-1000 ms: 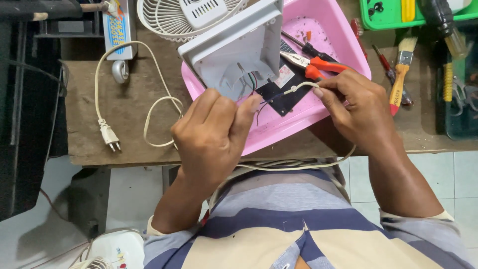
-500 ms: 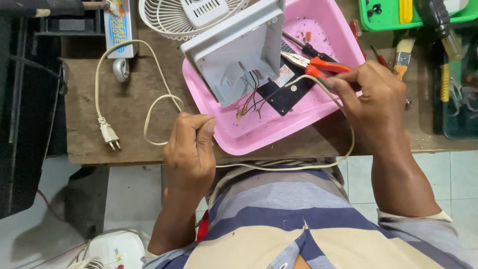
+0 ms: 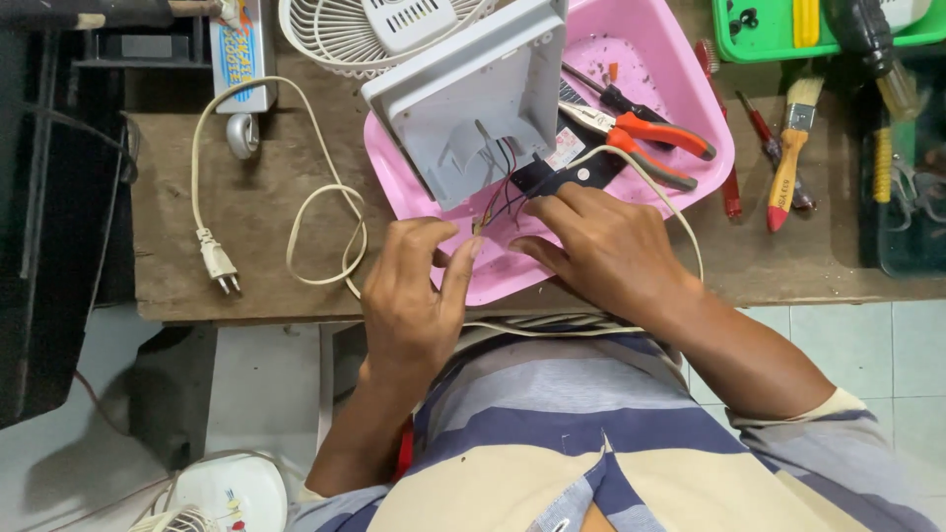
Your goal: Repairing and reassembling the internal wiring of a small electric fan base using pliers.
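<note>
The thin coloured wires (image 3: 496,197) trailing from the grey plastic fan housing (image 3: 468,99), which is propped in the pink plastic tray (image 3: 690,89), are pinched by the left hand (image 3: 414,286). The black switch plate (image 3: 562,177) is steadied by the right hand (image 3: 601,246), fingers pressed down, so the ends are kept reachable.

Near the middle of the frame, the left hand (image 3: 414,286) pinches the bare ends of thin coloured wires (image 3: 496,197) between thumb and fingertips, just over the near rim of a pink tray (image 3: 690,89). The right hand (image 3: 606,251) rests beside it, fingers bent against a small black board (image 3: 562,177) inside the tray. A grey fan housing (image 3: 473,94) stands tilted in the tray's left half, the wires running out of it. Orange-handled pliers (image 3: 641,133) lie in the tray to the right. A cream power cord (image 3: 315,212) loops across the wooden table (image 3: 168,256) at left, ending in a plug (image 3: 217,261).
</note>
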